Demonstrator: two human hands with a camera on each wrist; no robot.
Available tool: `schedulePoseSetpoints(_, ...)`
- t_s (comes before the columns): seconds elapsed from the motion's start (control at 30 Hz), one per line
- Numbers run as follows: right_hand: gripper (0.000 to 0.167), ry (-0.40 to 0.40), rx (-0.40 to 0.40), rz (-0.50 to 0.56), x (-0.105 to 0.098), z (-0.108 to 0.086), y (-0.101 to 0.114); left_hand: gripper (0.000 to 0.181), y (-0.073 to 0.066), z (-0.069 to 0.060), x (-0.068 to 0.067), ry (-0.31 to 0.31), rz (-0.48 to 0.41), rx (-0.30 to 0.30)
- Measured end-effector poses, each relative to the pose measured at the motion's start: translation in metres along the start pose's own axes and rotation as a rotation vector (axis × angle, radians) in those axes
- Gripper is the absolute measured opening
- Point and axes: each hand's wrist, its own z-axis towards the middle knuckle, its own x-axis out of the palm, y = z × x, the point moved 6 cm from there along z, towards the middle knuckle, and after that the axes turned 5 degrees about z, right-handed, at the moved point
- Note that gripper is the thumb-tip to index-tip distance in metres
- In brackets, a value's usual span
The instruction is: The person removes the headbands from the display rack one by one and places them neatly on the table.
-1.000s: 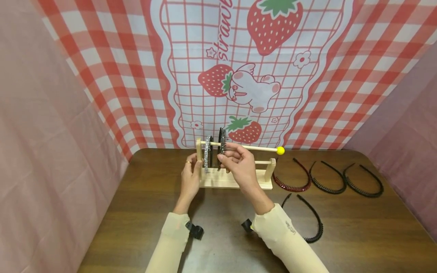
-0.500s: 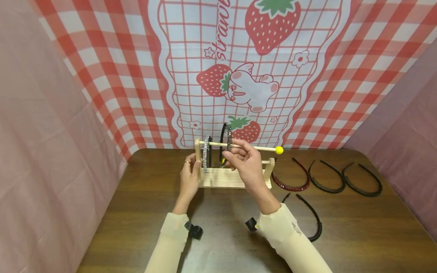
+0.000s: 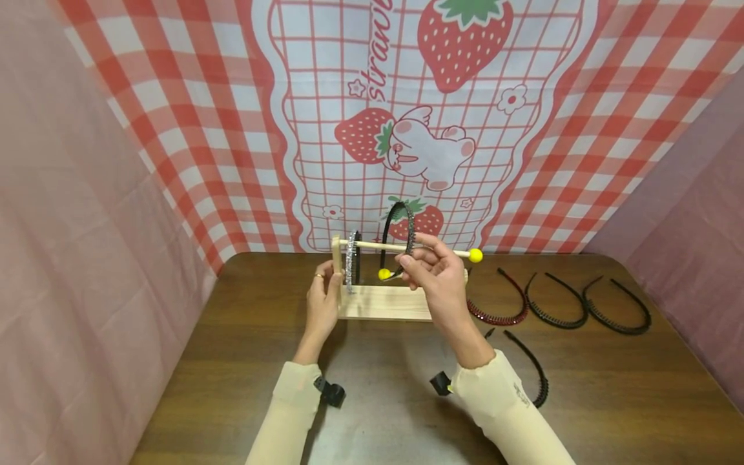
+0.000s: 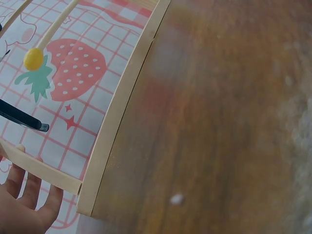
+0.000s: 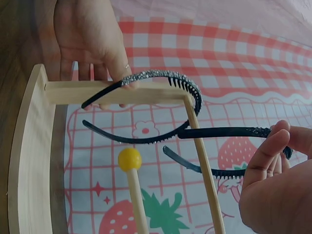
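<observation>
My left hand [image 3: 324, 297] grips the left upright of a light wooden headband stand [image 3: 383, 302], thumb on one side and fingers on the other; its fingers [image 4: 31, 187] also show in the left wrist view. A headband with silver rhinestones [image 3: 351, 258] hangs on the stand's upper rod near that upright. My right hand [image 3: 438, 278] pinches a dark, toothed, sparkly headband [image 3: 411, 223] by one side. The upper rod appears to pass through its curve. The right hand hides part of the stand's right end.
A yellow ball [image 3: 475, 255] caps the upper rod, and another yellow ball [image 3: 384, 274] caps the lower rod. To the right lie a red headband [image 3: 498, 319] and several dark headbands [image 3: 560, 321] on the brown table [image 3: 244, 387]. A strawberry-print cloth [image 3: 442, 148] hangs behind.
My right hand has slid the dark headband rightward along the upper rod, away from the silver one, and its curve has turned more toward the view. The left hand stays on the upright.
</observation>
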Motion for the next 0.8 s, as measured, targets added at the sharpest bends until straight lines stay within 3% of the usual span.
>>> schedulePoseSetpoints(0.33,0.038,-0.032,-0.033,0.009,-0.017,-0.001,0.011,0.065,-0.006,0.0,0.001,0.026,0.029,-0.07)
schedulePoseSetpoints(0.47,0.038,-0.055,-0.035,0.004,-0.027,-0.001,0.014,0.059,-0.004,0.0,0.001,0.005,0.05,-0.056)
schedulePoseSetpoints(0.6,0.036,-0.068,-0.045,0.009,-0.036,-0.001,0.017,0.048,-0.005,0.0,0.001,0.023,0.045,-0.082)
schedulePoseSetpoints(0.73,0.036,-0.07,-0.066,0.037,-0.045,-0.002,0.02,0.052,-0.005,0.0,0.001,0.025,0.047,-0.097)
schedulePoseSetpoints(0.8,0.036,-0.072,-0.071,0.056,-0.049,-0.002,0.02,0.06,-0.004,0.0,0.0,0.015,0.042,-0.073)
